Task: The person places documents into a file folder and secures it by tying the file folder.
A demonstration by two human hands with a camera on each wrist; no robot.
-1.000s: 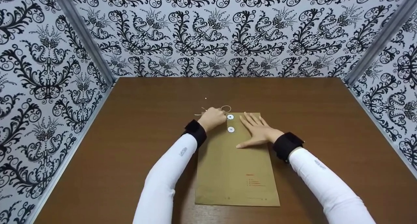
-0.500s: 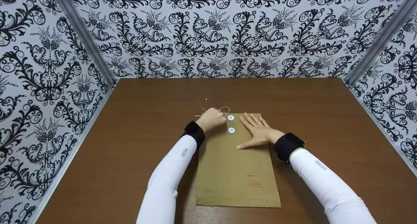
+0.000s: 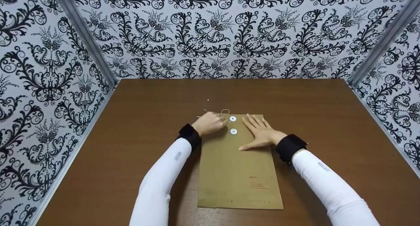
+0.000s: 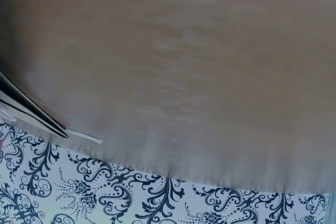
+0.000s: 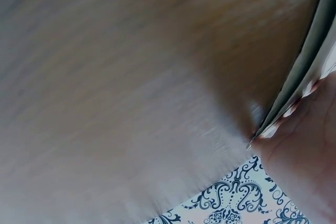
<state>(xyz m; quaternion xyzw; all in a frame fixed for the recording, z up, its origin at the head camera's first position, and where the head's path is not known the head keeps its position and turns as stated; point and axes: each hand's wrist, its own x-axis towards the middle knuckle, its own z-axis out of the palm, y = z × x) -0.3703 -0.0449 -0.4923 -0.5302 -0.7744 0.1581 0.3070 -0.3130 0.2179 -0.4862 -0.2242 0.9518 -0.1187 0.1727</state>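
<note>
The wooden table (image 3: 131, 127) carries your kraft string-tie envelope (image 3: 236, 173), lying flat at its centre. Your right hand (image 3: 261, 134) presses it, fingers straight. Your left hand (image 3: 210, 122) pinches the string (image 3: 225, 111) beside the upper button (image 3: 232, 119).

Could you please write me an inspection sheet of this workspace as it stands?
Surface: brown wooden table, bare around the work.
Job's things: flat brown paper envelope with two white round closure discs; thin tan string loops beyond its far edge.
Clutter: tiny white speck on the table.
Hands: left hand curled at the string beside the upper disc; right hand flat on the envelope, fingers straight.
Cables: nothing seen.
Surroundings: black-and-white floral patterned walls on three sides.
</note>
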